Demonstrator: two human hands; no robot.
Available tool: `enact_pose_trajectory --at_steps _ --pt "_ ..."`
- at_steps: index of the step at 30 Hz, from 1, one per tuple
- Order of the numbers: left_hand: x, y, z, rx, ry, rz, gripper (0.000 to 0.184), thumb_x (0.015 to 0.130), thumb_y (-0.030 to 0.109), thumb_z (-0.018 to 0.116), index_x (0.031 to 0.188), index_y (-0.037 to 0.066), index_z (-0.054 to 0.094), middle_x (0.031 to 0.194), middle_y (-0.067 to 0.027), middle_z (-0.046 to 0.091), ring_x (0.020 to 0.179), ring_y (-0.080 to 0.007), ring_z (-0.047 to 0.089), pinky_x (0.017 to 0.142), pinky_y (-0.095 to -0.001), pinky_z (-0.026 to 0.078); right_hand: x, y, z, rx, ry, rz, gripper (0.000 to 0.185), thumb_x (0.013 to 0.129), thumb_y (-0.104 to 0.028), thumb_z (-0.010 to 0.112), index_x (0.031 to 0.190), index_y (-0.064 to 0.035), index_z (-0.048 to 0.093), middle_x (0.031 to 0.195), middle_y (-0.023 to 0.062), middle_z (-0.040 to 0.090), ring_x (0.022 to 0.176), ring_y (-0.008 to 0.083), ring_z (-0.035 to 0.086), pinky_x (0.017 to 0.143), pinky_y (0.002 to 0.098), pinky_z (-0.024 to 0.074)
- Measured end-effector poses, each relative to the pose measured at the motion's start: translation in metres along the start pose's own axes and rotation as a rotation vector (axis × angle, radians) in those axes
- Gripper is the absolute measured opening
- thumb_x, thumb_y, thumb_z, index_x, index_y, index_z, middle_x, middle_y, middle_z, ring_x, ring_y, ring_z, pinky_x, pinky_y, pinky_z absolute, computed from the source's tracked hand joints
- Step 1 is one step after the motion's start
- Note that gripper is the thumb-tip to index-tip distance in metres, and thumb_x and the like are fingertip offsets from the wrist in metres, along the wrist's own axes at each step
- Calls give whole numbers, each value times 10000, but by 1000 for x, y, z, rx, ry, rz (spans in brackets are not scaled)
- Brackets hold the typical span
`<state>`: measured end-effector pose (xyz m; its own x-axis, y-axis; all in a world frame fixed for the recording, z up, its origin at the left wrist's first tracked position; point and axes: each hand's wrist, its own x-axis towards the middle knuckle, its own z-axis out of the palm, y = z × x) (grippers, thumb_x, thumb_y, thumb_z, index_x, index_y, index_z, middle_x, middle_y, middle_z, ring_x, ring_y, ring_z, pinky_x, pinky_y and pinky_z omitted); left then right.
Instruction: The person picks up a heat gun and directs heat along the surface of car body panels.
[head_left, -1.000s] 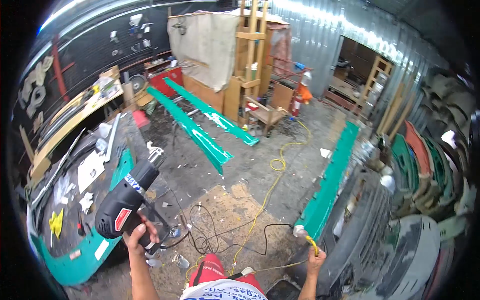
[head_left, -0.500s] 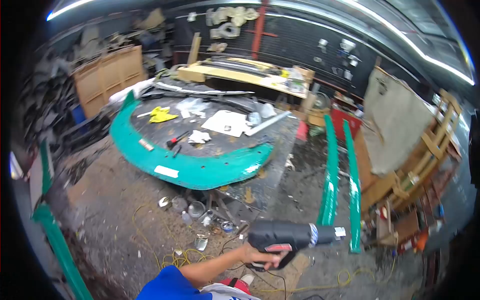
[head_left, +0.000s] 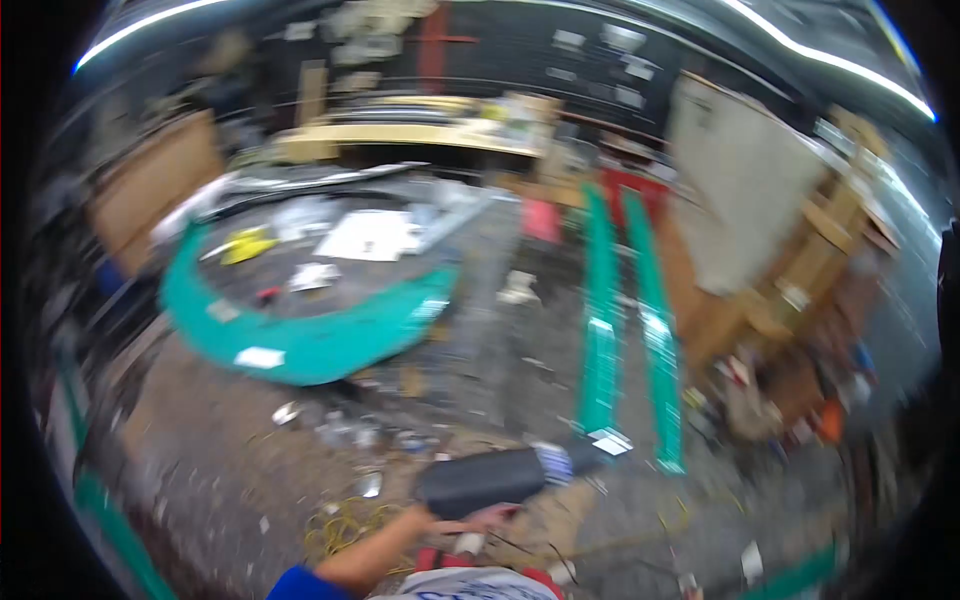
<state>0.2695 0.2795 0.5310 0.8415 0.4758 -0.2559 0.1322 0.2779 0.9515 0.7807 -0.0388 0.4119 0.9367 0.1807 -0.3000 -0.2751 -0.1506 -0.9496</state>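
The left hand [head_left: 478,519] is wrapped around the handle of a heat gun [head_left: 480,482], held low in front of the body; the right hand's grip I cannot tell. The gun, blurred, has a rounded matt-black barrel, a pale patterned band [head_left: 553,465] and a bright metallic tip [head_left: 611,442] pointing right. Beyond lie long, glossy green strips [head_left: 599,370] and a crescent-shaped green panel [head_left: 310,350] bearing a white label [head_left: 260,358].

Heavy motion blur — glaring ceiling tubes [head_left: 818,46]
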Motion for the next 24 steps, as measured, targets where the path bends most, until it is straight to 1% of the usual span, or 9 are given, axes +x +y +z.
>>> enact_pose_trajectory --at_steps 2,3,4,5,6,9,11,17,24 --pt "12 -79 -22 -23 255 -175 354 790 326 671 961 17 646 875 -55 636 830 -174 602 770 -286 472 65 49 -47 141 22 75 361 951 -379 529 798 -66 621 488 -40 374 374 71 303 362 259 196" --pt "-4 65 39 -177 380 189 323 810 303 648 883 -12 650 779 -56 634 773 -165 611 717 -286 474 49 28 -30 132 5 47 372 947 -415 521 881 -66 633 481 -31 380 358 79 308 348 257 201" --pt "4 76 46 -52 539 276 341 825 319 625 836 -21 643 740 -76 629 716 -159 606 666 -280 468 19 -7 -6 124 -11 20 406 944 -450 514 963 -66 645 474 -23 386 341 88 313 334 255 205" --pt "14 83 49 7 639 315 330 815 318 639 807 -11 645 717 -76 623 683 -163 602 638 -275 462 21 -13 -5 182 -10 47 383 946 -430 519 965 -66 634 481 -18 408 352 88 334 336 254 226" --pt "24 77 49 74 725 304 270 816 263 645 859 -2 615 714 -86 620 648 -163 595 617 -280 466 35 -19 -3 238 -23 70 360 948 -411 525 968 -65 624 488 -13 429 362 88 355 338 253 247" --pt "70 67 65 -16 869 373 234 818 156 633 971 20 519 699 -121 608 547 -177 576 536 -298 483 69 -36 0 277 -53 45 332 952 -399 527 983 -80 614 527 -22 442 390 79 367 367 236 275" --pt "99 71 78 -34 844 360 231 810 155 636 957 12 529 701 -132 611 522 -186 572 512 -296 480 99 -31 -13 364 -32 44 294 947 -358 548 971 -72 611 550 -5 489 420 87 416 381 235 309" --pt "191 124 162 -78 753 301 218 782 174 629 906 14 547 695 -127 615 524 -179 568 530 -294 469 163 -72 -63 251 -57 28 247 932 -311 584 995 -74 605 553 -7 490 420 68 397 381 221 292" --pt "288 162 208 -381 482 416 303 734 198 625 929 -4 511 639 -153 580 465 -194 534 460 -317 470 211 -105 -69 323 -117 -23 214 961 -262 543 1031 -64 586 566 -10 486 433 55 376 391 217 271"
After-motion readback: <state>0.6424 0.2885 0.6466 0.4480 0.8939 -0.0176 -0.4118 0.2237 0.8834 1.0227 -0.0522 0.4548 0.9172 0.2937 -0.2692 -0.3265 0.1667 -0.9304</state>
